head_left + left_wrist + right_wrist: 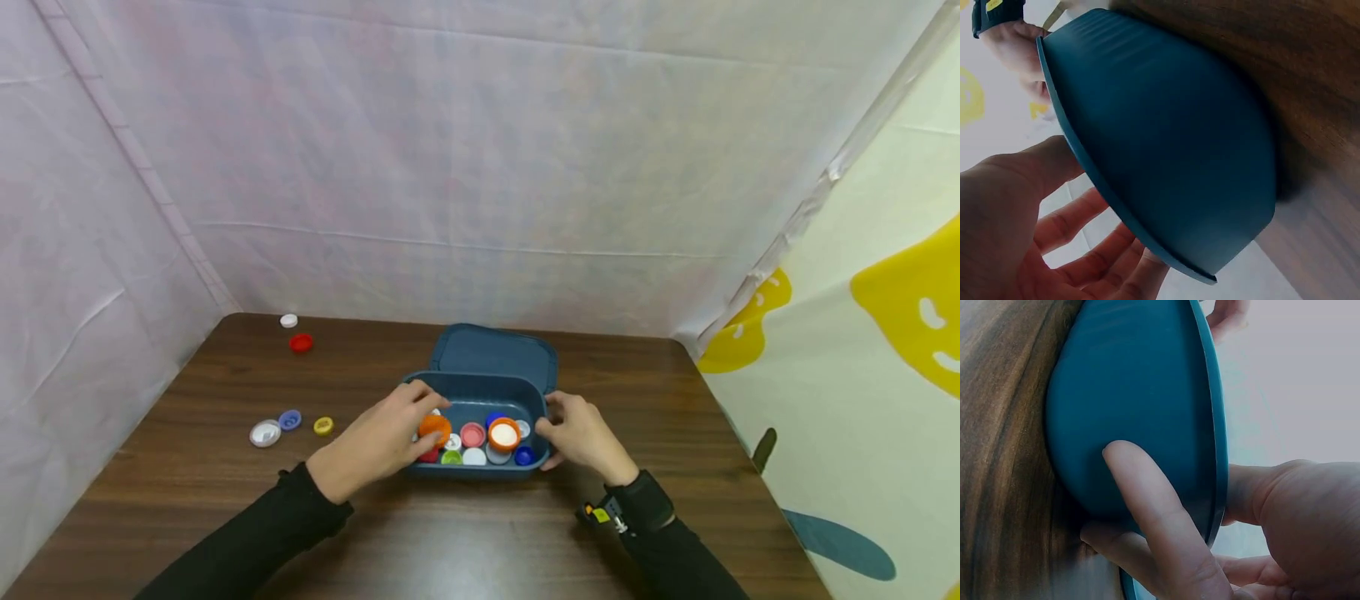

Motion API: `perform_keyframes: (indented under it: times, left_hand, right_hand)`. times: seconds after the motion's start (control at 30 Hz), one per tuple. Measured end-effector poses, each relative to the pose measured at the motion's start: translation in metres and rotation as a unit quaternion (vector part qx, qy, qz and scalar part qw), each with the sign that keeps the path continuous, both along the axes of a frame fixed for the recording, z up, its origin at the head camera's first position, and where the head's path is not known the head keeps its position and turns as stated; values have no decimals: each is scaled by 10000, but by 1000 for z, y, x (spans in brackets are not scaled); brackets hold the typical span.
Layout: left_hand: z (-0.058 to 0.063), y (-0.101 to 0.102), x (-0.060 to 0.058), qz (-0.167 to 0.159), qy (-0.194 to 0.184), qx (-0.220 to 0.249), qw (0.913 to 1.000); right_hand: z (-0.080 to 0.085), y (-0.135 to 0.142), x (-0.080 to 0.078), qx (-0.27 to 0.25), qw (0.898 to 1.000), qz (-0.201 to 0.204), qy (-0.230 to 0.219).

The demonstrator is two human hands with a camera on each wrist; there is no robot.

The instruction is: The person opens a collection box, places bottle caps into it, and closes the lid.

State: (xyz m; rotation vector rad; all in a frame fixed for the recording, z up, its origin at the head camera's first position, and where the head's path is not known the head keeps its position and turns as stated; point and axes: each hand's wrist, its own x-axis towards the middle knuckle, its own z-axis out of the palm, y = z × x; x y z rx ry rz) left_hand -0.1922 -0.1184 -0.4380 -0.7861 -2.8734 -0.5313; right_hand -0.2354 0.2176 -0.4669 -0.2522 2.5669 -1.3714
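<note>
A dark blue plastic box (480, 472) sits on the table with several bottle caps inside. My left hand (386, 425) reaches over its left end, thumb and forefinger spread around an orange cap (435, 427). In the left wrist view the fingertips of my left hand (1079, 231) are hidden behind the rim, and so is the cap. At the right end my right hand (585, 429) holds the box, the thumb over the rim. The right wrist view shows fingers (1147, 487) against the outer wall (1129, 381). Among the caps are an orange-rimmed white one (505, 435) and a pink one (472, 434).
Behind the box lies its blue lid (495, 354). To the left are a clear-white cap (265, 433), a blue-violet cap (290, 420) and a yellow cap (323, 426). A red cap (301, 342) and a white cap (288, 320) lie near the far edge, before a cloth wall (450, 167).
</note>
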Motion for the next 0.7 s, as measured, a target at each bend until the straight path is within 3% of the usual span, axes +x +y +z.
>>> perform_keyframes:
  times: [0.13, 0.3, 0.5, 0.7]
  left_hand:
    - [1, -4, 0, -28, 232, 32, 9997]
    - [6, -13, -5, 214, 284, 8, 9994]
    - [9, -34, -18, 624, 364, 21, 9974]
    - [5, -73, -39, 1007, 397, 180, 9940]
  right_hand:
    - [0, 0, 0, -13, 10000, -1, -28]
    - [1, 0, 0, -30, 10000, 17, -37]
    - [1, 0, -1, 24, 10000, -5, -10]
    - [1, -2, 1, 41, 10000, -17, -24]
